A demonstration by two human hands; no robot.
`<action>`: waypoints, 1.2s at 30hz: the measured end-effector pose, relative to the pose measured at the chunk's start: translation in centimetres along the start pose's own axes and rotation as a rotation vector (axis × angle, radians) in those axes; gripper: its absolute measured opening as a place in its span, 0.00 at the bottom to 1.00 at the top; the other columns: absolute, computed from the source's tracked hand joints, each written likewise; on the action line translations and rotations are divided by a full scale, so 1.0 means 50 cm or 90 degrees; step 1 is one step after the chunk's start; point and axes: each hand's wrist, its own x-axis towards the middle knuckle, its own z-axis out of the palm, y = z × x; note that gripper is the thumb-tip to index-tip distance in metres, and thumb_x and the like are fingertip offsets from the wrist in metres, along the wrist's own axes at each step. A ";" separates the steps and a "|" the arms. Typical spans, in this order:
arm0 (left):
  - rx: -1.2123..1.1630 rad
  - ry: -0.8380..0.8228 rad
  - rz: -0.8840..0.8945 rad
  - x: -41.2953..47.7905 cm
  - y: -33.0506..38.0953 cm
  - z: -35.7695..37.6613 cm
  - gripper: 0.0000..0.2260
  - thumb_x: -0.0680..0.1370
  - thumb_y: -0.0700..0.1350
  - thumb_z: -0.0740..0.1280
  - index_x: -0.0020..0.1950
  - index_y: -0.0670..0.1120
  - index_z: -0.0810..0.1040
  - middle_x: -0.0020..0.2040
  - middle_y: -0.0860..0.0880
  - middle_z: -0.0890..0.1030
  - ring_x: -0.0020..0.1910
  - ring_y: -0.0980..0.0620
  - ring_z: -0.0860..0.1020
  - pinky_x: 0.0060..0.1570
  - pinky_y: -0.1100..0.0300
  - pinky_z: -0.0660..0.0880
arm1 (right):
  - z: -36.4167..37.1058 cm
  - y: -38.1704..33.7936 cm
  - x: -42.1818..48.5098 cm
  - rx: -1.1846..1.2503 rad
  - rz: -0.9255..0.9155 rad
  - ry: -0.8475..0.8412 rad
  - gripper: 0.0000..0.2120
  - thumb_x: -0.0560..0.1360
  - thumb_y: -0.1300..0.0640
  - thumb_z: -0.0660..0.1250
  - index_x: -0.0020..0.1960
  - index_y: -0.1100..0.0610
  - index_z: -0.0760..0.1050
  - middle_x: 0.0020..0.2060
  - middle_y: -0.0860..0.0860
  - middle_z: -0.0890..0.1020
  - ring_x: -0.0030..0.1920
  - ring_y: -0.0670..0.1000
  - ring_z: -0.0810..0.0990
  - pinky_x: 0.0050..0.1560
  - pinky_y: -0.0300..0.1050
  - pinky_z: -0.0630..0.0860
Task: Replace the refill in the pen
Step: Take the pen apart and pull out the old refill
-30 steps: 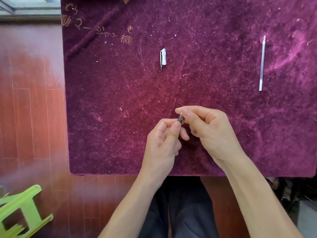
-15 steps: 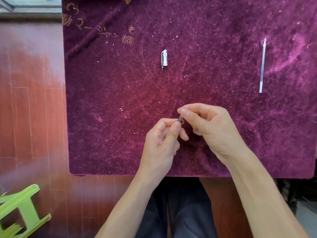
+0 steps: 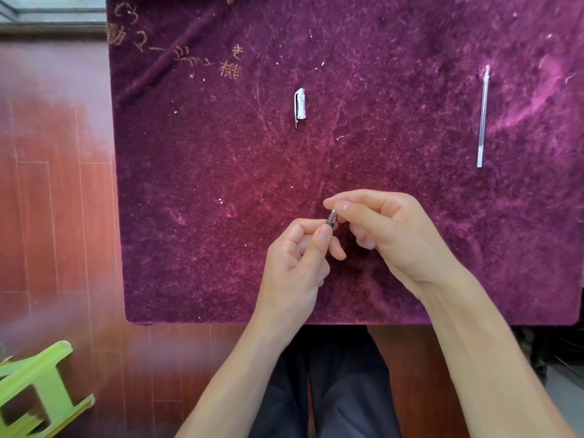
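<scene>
Head view shows your left hand curled around the pen, thumb and forefinger pinched near its upper end so that only a short dark stub with a metallic tip pokes out above them; the rest of the barrel is hidden in your palm. Your right hand has its thumb and forefinger closed on that metallic tip, other fingers loosely folded, both hands held above the near middle of the tabletop. You look to be unscrewing the tip section, though I cannot tell if the thread has loosened. The risk from here is the small tip slipping out of your right fingertips as it comes free: it could drop into the deep purple pile of the cloth, or roll off the near edge onto the wooden floor. A spring inside, if there is one, might jump out too. Pinching too far up could bend the point. Farther out, the clear pen cap lies alone toward the far middle, and the spare refill lies lengthwise well apart at the right. Nothing lies between your hands and either of them. A green stool stands on the floor at lower left.
</scene>
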 end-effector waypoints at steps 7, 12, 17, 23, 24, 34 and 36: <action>-0.001 -0.004 0.014 0.000 -0.004 -0.005 0.09 0.85 0.45 0.62 0.55 0.42 0.80 0.38 0.50 0.82 0.26 0.58 0.68 0.25 0.64 0.66 | -0.001 0.002 0.005 -0.022 -0.016 0.009 0.05 0.79 0.52 0.75 0.50 0.54 0.87 0.30 0.38 0.83 0.32 0.35 0.79 0.34 0.28 0.74; -0.006 -0.012 0.015 -0.002 -0.009 -0.006 0.08 0.85 0.45 0.62 0.53 0.44 0.80 0.38 0.50 0.82 0.26 0.58 0.68 0.26 0.65 0.66 | -0.002 0.006 0.006 -0.012 -0.018 -0.003 0.04 0.80 0.55 0.75 0.49 0.53 0.89 0.29 0.39 0.81 0.32 0.37 0.75 0.34 0.31 0.73; -0.012 -0.023 0.014 -0.003 -0.014 -0.011 0.09 0.85 0.45 0.62 0.55 0.42 0.80 0.38 0.50 0.82 0.26 0.57 0.67 0.26 0.64 0.65 | -0.009 0.004 0.004 -0.036 -0.054 -0.036 0.06 0.81 0.58 0.73 0.55 0.52 0.89 0.31 0.37 0.84 0.33 0.36 0.78 0.36 0.28 0.74; -0.006 -0.017 0.016 -0.003 -0.018 -0.012 0.09 0.85 0.45 0.62 0.55 0.43 0.80 0.39 0.50 0.83 0.26 0.58 0.68 0.27 0.62 0.66 | -0.003 0.003 -0.007 -0.011 -0.094 -0.007 0.14 0.81 0.62 0.73 0.66 0.55 0.84 0.46 0.51 0.90 0.42 0.38 0.85 0.43 0.29 0.78; -0.008 -0.017 0.014 -0.003 -0.018 -0.012 0.09 0.85 0.45 0.62 0.56 0.42 0.80 0.39 0.50 0.83 0.26 0.58 0.68 0.27 0.62 0.66 | -0.003 0.003 -0.009 -0.016 -0.100 -0.005 0.15 0.81 0.63 0.73 0.67 0.55 0.83 0.48 0.52 0.90 0.42 0.38 0.85 0.43 0.30 0.78; -0.023 -0.019 0.013 -0.005 -0.018 -0.007 0.09 0.85 0.45 0.62 0.56 0.42 0.80 0.39 0.50 0.83 0.26 0.58 0.68 0.27 0.64 0.66 | -0.012 0.004 -0.007 -0.029 -0.077 0.007 0.08 0.80 0.56 0.74 0.59 0.52 0.87 0.47 0.48 0.90 0.35 0.39 0.80 0.39 0.31 0.76; -0.023 -0.021 0.017 -0.005 -0.018 -0.006 0.09 0.85 0.44 0.62 0.55 0.43 0.80 0.39 0.50 0.83 0.26 0.58 0.69 0.27 0.64 0.66 | -0.014 0.007 -0.005 -0.035 -0.073 -0.005 0.05 0.81 0.56 0.74 0.54 0.54 0.88 0.38 0.43 0.88 0.34 0.38 0.79 0.39 0.30 0.76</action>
